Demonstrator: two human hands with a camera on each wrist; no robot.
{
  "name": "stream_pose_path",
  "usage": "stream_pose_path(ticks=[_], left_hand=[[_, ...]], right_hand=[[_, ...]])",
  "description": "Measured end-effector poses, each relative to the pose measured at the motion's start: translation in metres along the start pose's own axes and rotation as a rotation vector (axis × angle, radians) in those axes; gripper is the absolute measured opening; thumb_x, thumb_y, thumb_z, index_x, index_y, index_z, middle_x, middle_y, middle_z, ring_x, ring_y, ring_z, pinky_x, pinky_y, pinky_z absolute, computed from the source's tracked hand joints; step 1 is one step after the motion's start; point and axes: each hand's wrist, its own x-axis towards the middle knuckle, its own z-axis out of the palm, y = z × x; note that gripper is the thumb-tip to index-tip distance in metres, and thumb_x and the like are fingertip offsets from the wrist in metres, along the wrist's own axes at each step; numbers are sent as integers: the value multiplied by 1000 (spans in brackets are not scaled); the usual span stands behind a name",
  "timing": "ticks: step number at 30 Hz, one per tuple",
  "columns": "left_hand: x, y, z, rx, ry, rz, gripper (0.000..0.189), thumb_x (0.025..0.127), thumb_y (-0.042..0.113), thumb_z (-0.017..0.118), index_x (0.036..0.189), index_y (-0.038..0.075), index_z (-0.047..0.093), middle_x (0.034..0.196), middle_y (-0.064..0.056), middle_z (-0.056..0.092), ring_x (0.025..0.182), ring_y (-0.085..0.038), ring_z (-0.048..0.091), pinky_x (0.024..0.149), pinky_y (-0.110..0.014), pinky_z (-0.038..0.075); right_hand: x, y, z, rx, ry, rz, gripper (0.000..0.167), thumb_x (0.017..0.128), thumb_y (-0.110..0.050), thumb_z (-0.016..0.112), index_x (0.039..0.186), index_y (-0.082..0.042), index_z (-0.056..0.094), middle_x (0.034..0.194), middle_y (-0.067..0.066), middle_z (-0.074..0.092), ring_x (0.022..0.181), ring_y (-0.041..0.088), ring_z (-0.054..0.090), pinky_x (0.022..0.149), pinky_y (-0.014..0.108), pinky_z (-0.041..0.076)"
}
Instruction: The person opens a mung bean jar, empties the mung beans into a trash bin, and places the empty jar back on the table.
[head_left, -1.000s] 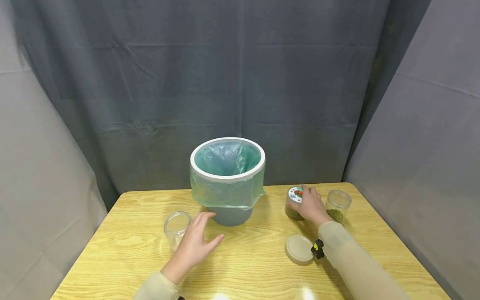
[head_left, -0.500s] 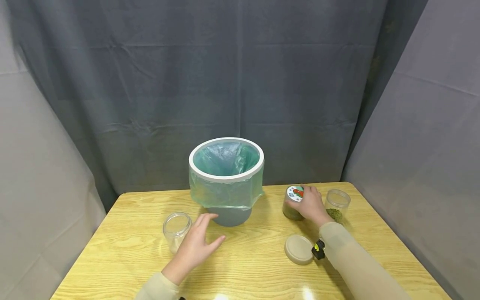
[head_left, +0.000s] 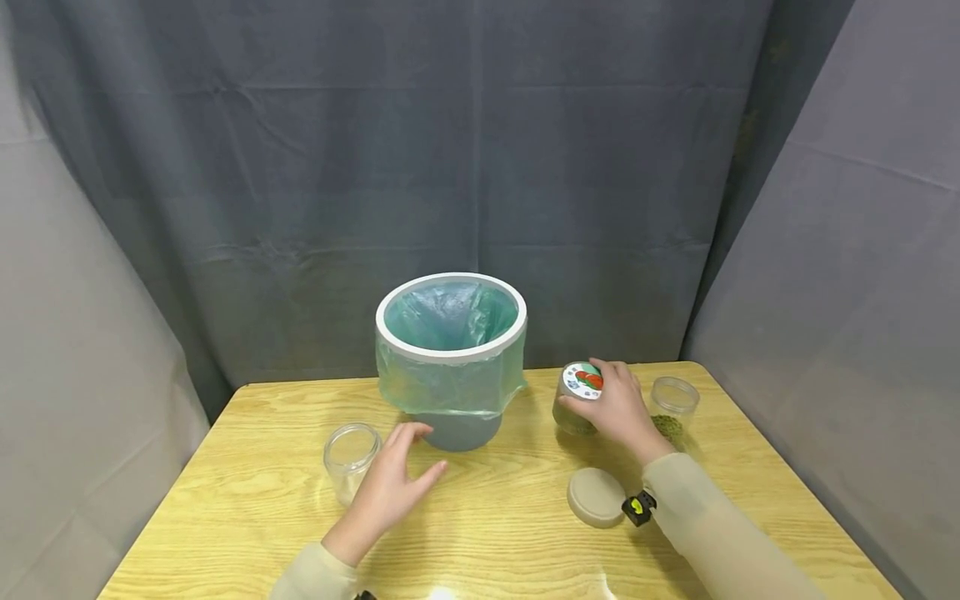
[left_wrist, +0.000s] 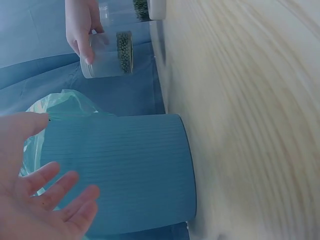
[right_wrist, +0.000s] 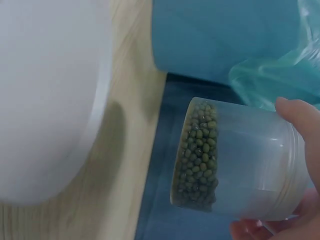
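Observation:
My right hand (head_left: 618, 412) grips a clear jar (head_left: 572, 414) by its upper part. A round label with a red picture covers the jar's top in the head view. Small green beans (right_wrist: 197, 155) fill the bottom of that jar in the right wrist view. It hangs a little above the tabletop, upright, as the left wrist view also shows. My left hand (head_left: 390, 483) is spread, fingers apart and holding nothing, beside an open clear jar (head_left: 351, 458). The fingers partly hide that jar, and its contents are hard to make out.
A grey bin (head_left: 457, 432) with a white rim and green liner bag stands at the table's back. A beige round lid (head_left: 595, 497) lies near my right wrist. Behind the right hand stands another clear jar (head_left: 677, 396) with green contents. Grey curtains (head_left: 480, 167) enclose the table.
My right hand has lifted the bean jar slightly off the table and shifted it a little left. The left hand stays almost where it was.

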Motion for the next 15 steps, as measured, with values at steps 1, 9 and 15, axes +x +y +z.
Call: stream_pose_path(ticks=[1, 9, 15], left_hand=[[0, 1, 0, -3, 5, -2, 49, 87, 18, 82, 129, 4, 60, 125, -10, 63, 119, -33, 62, 102, -50, 52], [2, 3, 0, -44, -10, -24, 49, 89, 18, 81, 130, 5, 59, 124, -10, 63, 117, -33, 62, 100, -53, 52], [2, 6, -1, -88, -41, -45, 53, 89, 21, 81, 133, 3, 57, 129, -14, 61, 119, -35, 61, 102, -54, 52]], right_hand=[[-3, -3, -2, 4, 4, -6, 98, 83, -52, 82, 152, 2, 41, 143, 29, 43, 125, 46, 45, 96, 59, 46], [-23, -28, -11, 14, 12, -70, 91, 82, -50, 84, 149, -1, 47, 141, 26, 48, 125, 44, 48, 96, 57, 48], [-38, -44, -17, 28, 20, -118, 91, 79, -51, 86, 148, -4, 50, 138, 21, 51, 122, 41, 50, 94, 56, 50]])
